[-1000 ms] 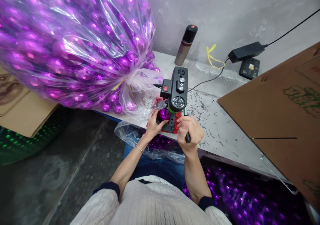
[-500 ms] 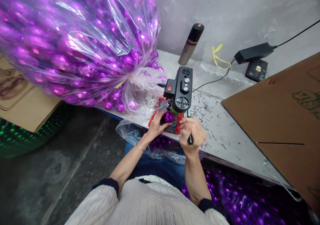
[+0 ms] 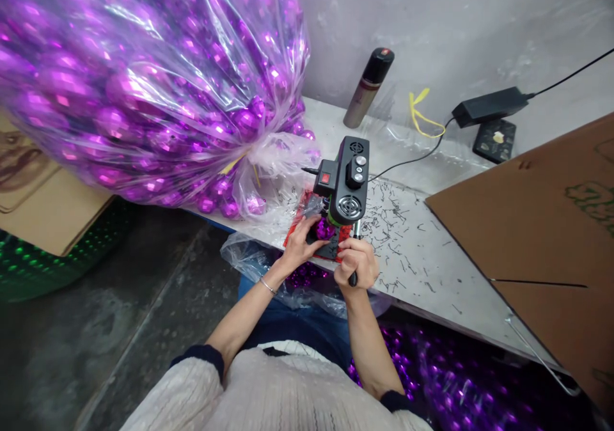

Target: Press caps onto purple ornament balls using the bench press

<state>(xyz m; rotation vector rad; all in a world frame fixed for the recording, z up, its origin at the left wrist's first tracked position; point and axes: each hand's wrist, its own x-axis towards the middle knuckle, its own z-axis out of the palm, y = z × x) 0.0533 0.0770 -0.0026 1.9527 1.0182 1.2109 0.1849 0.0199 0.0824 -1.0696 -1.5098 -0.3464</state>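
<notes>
A small black bench drill press point(image 3: 354, 178) with a red switch stands on the table. Beneath its head sits a shiny purple faceted ball point(image 3: 325, 228). My left hand point(image 3: 301, 242) grips that ball from the left, thumb and fingers on either side. My right hand point(image 3: 359, 263) is wrapped round the black-gripped lever handle point(image 3: 354, 279) at the machine's right side. A black base plate with red edging point(image 3: 343, 234) lies under the ball. The drill's tip is hidden by the head.
A big clear bag of purple balls point(image 3: 158, 92) fills the left. Thin dark scraps point(image 3: 398, 226) litter the table right of the machine. Behind stand a spray can point(image 3: 368, 89) and a black power adapter point(image 3: 490, 106). A cardboard box point(image 3: 537, 226) borders the right.
My right hand has drawn the lever down and to the left, and the machine's head sits slightly lower in view. My left hand stays at the ball.
</notes>
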